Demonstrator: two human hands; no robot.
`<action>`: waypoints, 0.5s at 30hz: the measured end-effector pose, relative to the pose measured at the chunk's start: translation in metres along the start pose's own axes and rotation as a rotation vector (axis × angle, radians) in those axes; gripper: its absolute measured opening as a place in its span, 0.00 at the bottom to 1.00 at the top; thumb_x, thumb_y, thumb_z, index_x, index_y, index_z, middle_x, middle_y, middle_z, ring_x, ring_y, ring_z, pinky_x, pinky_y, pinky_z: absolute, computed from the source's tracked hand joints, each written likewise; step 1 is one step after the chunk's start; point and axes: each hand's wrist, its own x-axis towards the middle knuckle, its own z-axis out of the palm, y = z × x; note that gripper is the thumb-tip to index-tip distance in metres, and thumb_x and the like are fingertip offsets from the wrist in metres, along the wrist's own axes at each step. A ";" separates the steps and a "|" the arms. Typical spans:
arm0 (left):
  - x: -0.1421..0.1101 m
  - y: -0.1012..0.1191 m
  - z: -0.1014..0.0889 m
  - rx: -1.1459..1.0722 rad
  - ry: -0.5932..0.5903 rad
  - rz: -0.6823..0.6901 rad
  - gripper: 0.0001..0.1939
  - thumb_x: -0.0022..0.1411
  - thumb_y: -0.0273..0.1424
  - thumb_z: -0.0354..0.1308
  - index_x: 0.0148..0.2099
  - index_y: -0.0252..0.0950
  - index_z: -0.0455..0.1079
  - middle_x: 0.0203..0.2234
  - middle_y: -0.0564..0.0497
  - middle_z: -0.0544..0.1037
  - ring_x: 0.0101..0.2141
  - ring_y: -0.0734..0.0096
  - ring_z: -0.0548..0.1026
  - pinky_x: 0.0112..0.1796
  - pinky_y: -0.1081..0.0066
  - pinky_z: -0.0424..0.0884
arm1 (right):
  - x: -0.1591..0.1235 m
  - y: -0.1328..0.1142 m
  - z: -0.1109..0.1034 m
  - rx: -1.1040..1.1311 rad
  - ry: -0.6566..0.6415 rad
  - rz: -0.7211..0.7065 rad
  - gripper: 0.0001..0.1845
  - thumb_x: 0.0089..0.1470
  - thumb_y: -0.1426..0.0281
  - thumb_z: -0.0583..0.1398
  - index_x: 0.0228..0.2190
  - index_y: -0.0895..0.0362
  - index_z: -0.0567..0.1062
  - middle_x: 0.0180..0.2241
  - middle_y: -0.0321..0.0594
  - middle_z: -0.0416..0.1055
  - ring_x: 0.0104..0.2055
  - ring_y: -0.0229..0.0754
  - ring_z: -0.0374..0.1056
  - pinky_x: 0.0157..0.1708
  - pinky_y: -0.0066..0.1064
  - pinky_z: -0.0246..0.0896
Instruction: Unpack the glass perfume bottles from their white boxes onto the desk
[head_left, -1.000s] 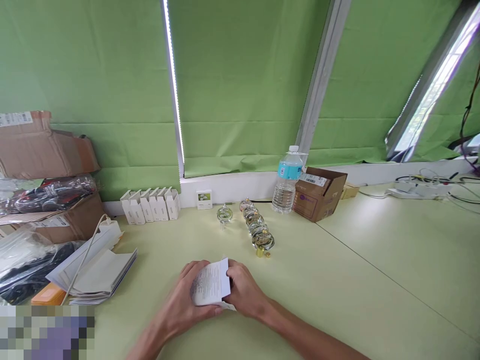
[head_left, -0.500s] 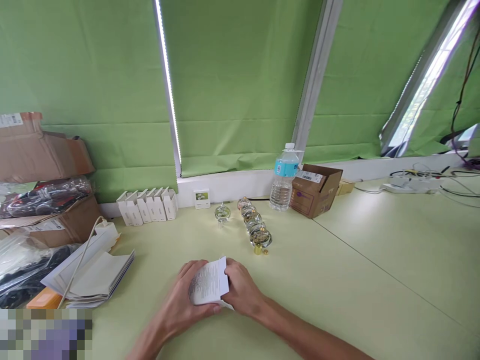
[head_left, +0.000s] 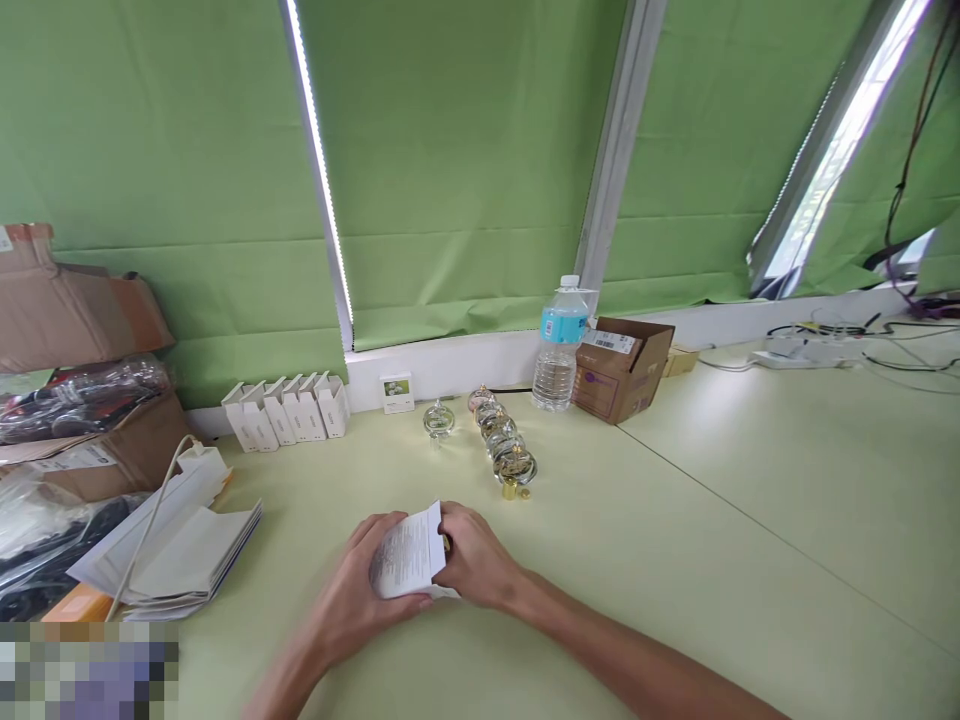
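Note:
My left hand (head_left: 355, 590) is wrapped round a small white carton (head_left: 407, 556) with fine print on its upper side. The carton's open end, its flap sticking up, faces right. At that end my right hand (head_left: 480, 562) has its fingers closed, partly hidden by the flap. A small dark and gold bit shows between those fingers and the carton; what it belongs to is hidden. Beyond the hands stands a row of round glass perfume bottles (head_left: 514, 465), with a gold cap (head_left: 509, 490) before it. A single clear bottle (head_left: 439, 420) sits left of the row.
Several white cartons (head_left: 286, 412) line the wall, near a small picture card (head_left: 396, 393). Right of them stand a water bottle (head_left: 559, 355) and an open cardboard box (head_left: 624, 372). Papers (head_left: 191, 560) and stacked parcels (head_left: 112, 450) fill the left. Cables and a power strip (head_left: 810, 350) lie far right.
The camera view has shifted slightly. A dark and gold bit now shows between my right fingers and the carton's open end. My left hand keeps its hold on the carton.

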 end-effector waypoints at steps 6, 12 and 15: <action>0.001 -0.002 -0.005 0.036 0.013 -0.007 0.33 0.49 0.39 0.66 0.56 0.41 0.62 0.51 0.46 0.70 0.50 0.57 0.70 0.49 0.64 0.68 | 0.002 0.002 -0.016 0.081 0.015 0.051 0.08 0.39 0.70 0.65 0.26 0.56 0.73 0.28 0.32 0.69 0.29 0.35 0.63 0.28 0.23 0.54; 0.001 -0.004 -0.009 0.071 0.020 -0.055 0.32 0.50 0.40 0.64 0.57 0.45 0.61 0.53 0.49 0.69 0.51 0.59 0.68 0.49 0.65 0.68 | 0.005 0.009 -0.028 0.142 0.047 0.110 0.06 0.44 0.70 0.62 0.29 0.57 0.77 0.29 0.35 0.71 0.30 0.36 0.66 0.27 0.24 0.57; 0.002 -0.005 -0.010 0.081 0.018 -0.077 0.33 0.51 0.42 0.64 0.58 0.45 0.59 0.54 0.50 0.68 0.51 0.59 0.68 0.48 0.65 0.68 | 0.007 0.015 -0.032 0.197 0.058 0.176 0.06 0.44 0.71 0.61 0.28 0.58 0.76 0.27 0.35 0.69 0.26 0.35 0.65 0.22 0.23 0.56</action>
